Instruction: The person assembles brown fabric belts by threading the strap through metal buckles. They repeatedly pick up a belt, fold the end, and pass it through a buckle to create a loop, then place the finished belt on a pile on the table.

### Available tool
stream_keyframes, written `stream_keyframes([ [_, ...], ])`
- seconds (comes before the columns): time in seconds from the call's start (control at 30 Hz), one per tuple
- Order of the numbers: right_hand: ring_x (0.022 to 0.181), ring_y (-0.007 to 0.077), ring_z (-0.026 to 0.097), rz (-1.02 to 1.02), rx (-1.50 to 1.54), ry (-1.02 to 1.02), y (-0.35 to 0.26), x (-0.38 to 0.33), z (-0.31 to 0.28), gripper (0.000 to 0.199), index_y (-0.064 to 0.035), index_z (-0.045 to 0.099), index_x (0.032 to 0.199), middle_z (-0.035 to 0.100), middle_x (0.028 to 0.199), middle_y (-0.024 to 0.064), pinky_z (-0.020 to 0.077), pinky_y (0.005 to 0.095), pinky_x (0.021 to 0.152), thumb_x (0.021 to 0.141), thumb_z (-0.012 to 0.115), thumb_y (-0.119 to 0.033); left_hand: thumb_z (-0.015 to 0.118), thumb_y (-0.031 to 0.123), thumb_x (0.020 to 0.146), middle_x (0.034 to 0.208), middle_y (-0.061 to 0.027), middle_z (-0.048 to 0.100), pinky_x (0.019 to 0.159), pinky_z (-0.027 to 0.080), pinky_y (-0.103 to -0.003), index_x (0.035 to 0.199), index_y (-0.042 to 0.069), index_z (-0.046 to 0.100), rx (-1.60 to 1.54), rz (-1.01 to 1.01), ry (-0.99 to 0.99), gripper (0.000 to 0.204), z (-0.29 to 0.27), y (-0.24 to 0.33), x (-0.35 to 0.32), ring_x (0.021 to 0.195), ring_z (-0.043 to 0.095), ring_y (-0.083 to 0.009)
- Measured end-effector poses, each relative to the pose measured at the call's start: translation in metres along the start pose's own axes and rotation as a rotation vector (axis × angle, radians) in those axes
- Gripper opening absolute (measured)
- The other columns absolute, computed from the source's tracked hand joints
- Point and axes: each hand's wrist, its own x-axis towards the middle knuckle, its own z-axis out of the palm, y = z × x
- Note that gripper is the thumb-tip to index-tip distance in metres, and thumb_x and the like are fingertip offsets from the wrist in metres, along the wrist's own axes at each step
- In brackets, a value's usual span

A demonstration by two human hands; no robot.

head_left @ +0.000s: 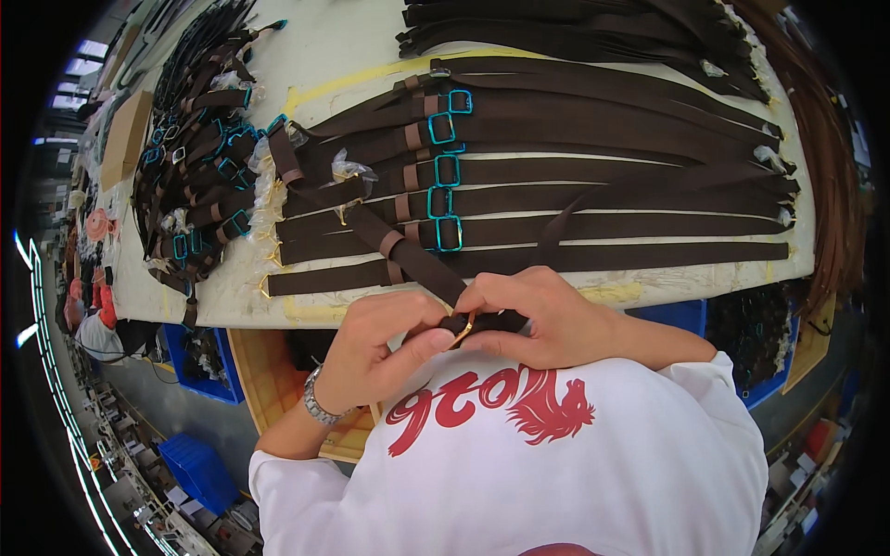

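Just off the front edge of the table, my left hand and my right hand meet with fingers pinched. Between them is a gold-coloured buckle on a dark brown strap. The strap runs back from my fingers over the tabletop, through a lighter brown loop. My left fingers press the strap beside the buckle, while my right fingers hold the buckle and the folded strap at its other side. Part of the buckle is hidden by my fingertips. Beyond my hands lie several flat brown straps with teal-edged buckles.
A tangled heap of straps and buckles covers the left of the table. More dark straps lie at the back. Blue bins and a wooden crate stand below the front edge. A cardboard box stands far left.
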Motion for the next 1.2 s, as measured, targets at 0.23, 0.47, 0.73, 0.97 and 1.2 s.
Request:
stream_keyframes([
  [0.23,0.089,0.0349,0.072,-0.101,-0.081,-0.071,-0.015,0.01,-0.009,0.036,0.0009,0.07,0.117,0.074,0.099,0.0137,0.0567,0.042,0.079,0.093,0.087,-0.02,0.08,0.009,0.091,0.079,-0.0084,0.064,0.059,0.046,-0.033,0.093,-0.001,0.071,0.104,0.205,0.009,0.013,-0.002,0.015,0.009,0.064,0.061,-0.0237],
  [0.47,0.098,0.0351,0.068,-0.059,-0.049,-0.063,-0.007,0.005,0.0,0.042,0.0006,0.072,0.115,0.073,0.103,0.0156,0.0547,0.0433,0.086,0.094,0.086,-0.033,0.081,0.005,0.085,0.07,-0.0083,0.061,0.053,0.042,-0.039,0.09,0.0,0.07,0.14,0.312,0.043,0.013,0.003,0.011,0.006,0.056,0.057,-0.0268],
  [0.73,0.098,0.0324,0.065,-0.013,-0.007,-0.033,-0.011,0.006,0.006,0.035,0.0003,0.07,0.11,0.072,0.103,0.0134,0.0529,0.0444,0.088,0.093,0.083,-0.027,0.08,0.006,0.089,0.071,-0.0081,0.062,0.053,0.04,-0.036,0.091,0.001,0.072,-0.138,-0.019,0.112,0.01,-0.002,0.01,-0.005,0.057,0.057,-0.0233],
  [0.97,0.095,0.0306,0.056,-0.043,-0.059,-0.194,-0.016,0.011,0.002,0.033,-0.0019,0.067,0.108,0.058,0.093,0.0092,0.0471,0.042,0.083,0.097,0.083,-0.029,0.081,0.007,0.088,0.074,-0.0094,0.066,0.057,0.047,-0.039,0.097,0.002,0.074,0.018,0.222,-0.054,0.012,0.004,0.01,0.002,0.062,0.064,-0.0287],
  [1.2,0.078,0.0303,0.062,0.125,-0.073,-0.156,-0.018,0.004,0.0,0.039,-0.001,0.068,0.107,0.065,0.087,0.0118,0.0484,0.0413,0.07,0.095,0.086,-0.034,0.075,0.02,0.096,0.08,-0.0075,0.069,0.062,0.047,-0.03,0.087,-0.001,0.07,-0.427,-0.146,0.318,0.024,0.003,0.006,-0.015,0.068,0.062,-0.0147],
])
